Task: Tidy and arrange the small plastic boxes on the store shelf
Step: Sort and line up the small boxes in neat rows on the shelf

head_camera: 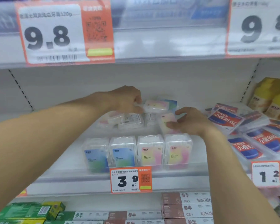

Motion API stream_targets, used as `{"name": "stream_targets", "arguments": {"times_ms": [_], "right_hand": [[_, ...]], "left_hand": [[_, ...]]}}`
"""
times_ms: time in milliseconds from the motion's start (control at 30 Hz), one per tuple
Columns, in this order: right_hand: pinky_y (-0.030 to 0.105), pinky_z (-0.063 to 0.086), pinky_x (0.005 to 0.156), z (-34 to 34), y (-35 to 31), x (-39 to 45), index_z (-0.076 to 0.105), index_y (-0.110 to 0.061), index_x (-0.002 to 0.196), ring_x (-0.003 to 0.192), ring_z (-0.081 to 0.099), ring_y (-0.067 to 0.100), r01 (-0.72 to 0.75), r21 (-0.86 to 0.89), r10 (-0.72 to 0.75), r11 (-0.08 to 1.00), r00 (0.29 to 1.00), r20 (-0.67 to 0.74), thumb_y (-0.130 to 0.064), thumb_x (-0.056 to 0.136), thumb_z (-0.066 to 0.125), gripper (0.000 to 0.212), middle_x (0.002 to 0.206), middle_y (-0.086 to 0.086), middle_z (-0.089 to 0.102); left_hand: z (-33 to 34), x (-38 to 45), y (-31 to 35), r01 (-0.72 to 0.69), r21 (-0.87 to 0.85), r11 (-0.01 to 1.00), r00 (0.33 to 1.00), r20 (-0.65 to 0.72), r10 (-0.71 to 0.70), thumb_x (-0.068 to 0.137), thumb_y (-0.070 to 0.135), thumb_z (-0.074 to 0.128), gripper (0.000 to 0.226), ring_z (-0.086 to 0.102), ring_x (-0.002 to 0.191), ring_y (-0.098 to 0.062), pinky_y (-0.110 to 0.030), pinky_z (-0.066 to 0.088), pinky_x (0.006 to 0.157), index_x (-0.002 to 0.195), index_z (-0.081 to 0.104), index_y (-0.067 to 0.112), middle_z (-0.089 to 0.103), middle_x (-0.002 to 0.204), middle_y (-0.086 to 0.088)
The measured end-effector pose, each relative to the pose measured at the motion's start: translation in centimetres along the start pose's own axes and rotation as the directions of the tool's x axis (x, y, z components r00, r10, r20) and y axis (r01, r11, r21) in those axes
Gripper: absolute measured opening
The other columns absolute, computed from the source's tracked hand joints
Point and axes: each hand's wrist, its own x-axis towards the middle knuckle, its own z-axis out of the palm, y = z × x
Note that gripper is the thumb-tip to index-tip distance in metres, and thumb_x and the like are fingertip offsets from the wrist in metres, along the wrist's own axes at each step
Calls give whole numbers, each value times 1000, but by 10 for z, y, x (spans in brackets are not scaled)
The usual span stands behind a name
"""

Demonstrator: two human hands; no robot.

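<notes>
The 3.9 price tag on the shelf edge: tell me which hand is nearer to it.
Right. The right hand holds a pink-yellow clear plastic box up and right of the orange-and-white 3.9 price tag; the left hand is higher, further back.

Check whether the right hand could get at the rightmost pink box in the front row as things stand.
Probably yes: the right hand sits just behind that rightmost pink box, nothing lies between, but its grip already holds a tilted pink box.

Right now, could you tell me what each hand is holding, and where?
Left hand pinches a pink box's left end; right hand holds another pink box's right side.
</notes>
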Motion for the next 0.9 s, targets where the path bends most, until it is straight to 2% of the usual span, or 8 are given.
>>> {"name": "stream_targets", "arguments": {"times_ms": [100,200,333,400,467,600,733,900], "right_hand": [[33,59,75,-10,3,2,66,-12,115,88,69,21,28,163,-39,986,997,62,-20,80,81,39,99,2,70],[39,60,83,-23,4,-2,74,-14,98,93,69,27,107,227,-105,968,994,-21,-12,85,74,13,95,5,72],[37,55,90,-23,-1,-4,64,-25,111,94,66,16,30,11,-31,999,999,43,-46,66,86,54,105,-6,66],[35,54,91,-13,-2,-5,55,-26,121,97,64,15,12,-93,-5,996,997,75,-47,65,86,67,111,-6,63],[36,54,92,-5,2,-3,50,-27,129,98,63,16,18,-86,-8,996,994,107,-45,67,86,75,115,-4,62],[37,57,84,-13,10,-1,60,-17,122,93,67,16,42,181,-59,983,994,87,-25,73,86,56,107,-1,69],[37,62,76,-32,10,-5,61,-13,114,94,68,21,102,415,-92,904,995,-44,-11,74,83,45,108,5,69],[37,62,70,-44,15,-6,63,-11,112,90,73,23,172,461,-154,871,985,-77,-9,75,83,42,110,8,70]], "left_hand": [[5,17,-12,66,61,996,995,75,-70,82,49,69,69,50,117,-23,-35,43,98,139,39,22,44,135,-3],[18,30,-22,159,64,985,965,199,-169,82,61,62,86,48,124,-24,-37,42,102,148,24,22,39,146,-3],[30,48,-20,143,-39,989,981,138,-136,83,58,63,90,39,136,-23,-34,34,109,152,18,22,29,155,-1],[32,59,-14,59,-93,994,994,95,-50,84,49,67,89,33,140,-21,-33,29,113,152,16,24,24,158,0],[32,72,-4,8,-100,995,993,118,4,85,45,68,89,31,141,-20,-33,27,115,153,14,25,23,159,2],[33,92,15,17,-68,998,985,172,-5,80,47,73,85,47,126,-24,-33,37,105,148,30,20,44,144,-1],[23,92,16,33,-16,999,988,148,-30,54,63,82,76,58,96,-19,-42,51,89,111,58,20,57,115,2],[-3,64,13,-72,-241,968,993,70,91,53,30,94,76,55,88,-13,-29,49,65,112,47,31,54,106,7]]}}
